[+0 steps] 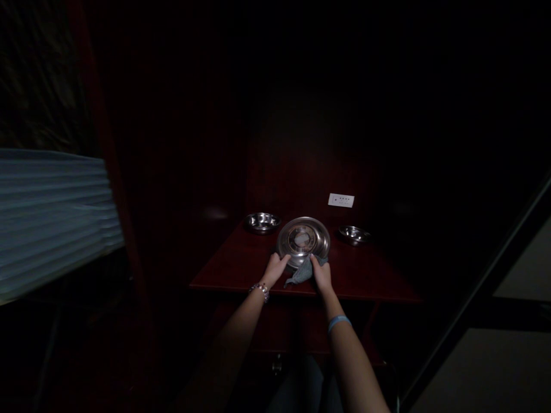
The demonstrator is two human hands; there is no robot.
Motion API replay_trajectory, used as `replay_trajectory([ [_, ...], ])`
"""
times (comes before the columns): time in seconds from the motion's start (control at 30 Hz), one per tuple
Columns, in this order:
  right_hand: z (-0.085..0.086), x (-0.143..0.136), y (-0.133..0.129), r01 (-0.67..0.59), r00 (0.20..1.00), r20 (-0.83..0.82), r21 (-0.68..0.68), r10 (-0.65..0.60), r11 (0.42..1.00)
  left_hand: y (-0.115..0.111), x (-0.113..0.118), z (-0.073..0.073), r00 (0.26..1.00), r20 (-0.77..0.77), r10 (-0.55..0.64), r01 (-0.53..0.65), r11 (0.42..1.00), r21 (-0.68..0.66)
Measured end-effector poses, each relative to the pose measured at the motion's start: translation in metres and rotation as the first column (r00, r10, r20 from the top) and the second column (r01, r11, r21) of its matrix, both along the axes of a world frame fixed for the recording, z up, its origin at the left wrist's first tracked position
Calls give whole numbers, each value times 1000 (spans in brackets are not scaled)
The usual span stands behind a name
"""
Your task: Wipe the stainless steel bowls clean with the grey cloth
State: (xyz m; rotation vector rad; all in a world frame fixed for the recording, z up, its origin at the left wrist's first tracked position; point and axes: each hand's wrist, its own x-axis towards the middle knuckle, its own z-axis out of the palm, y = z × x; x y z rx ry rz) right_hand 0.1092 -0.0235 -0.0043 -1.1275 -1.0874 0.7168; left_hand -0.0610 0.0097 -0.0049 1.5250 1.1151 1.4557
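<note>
Fingers clamped: our left hand (276, 271) on basin (302, 239), right hand (322, 276) on cloth (302, 272) against it. Likely light, stiff, slick; grip rim (305, 218).

Worktop (374, 275): dark red, with a straight front edge.
White wall plate (341, 200): on the back wall (288, 178), just above the worktop, bearing small dark marks (too small to read).
Pleated blue-grey panel (51, 218): far left, beside a reddish upright (112, 183).
Metal fitting (276, 364): below the worktop, dim.
Pale surface (512, 373): lower right, beneath a dark bar (516, 314).
</note>
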Motion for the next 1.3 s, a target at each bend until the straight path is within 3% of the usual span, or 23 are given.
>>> replay_trajectory([
  [0.17,-4,1,4,15,1000,-3,0,-15,1000,0,0,0,1000,-10,-5,5,1000,25],
  [0.53,-5,3,4,30,1000,7,11,-30,999,-12,3,4,981,-134,-139,157,979,130],
  [0.83,-6,2,6,24,1000,-8,7,-24,1000,-10,2,1,984,-153,-87,101,991,89],
  [1.3,-4,2,5,22,1000,-22,24,-22,999,-11,2,1,977,-191,-91,116,985,124],
])
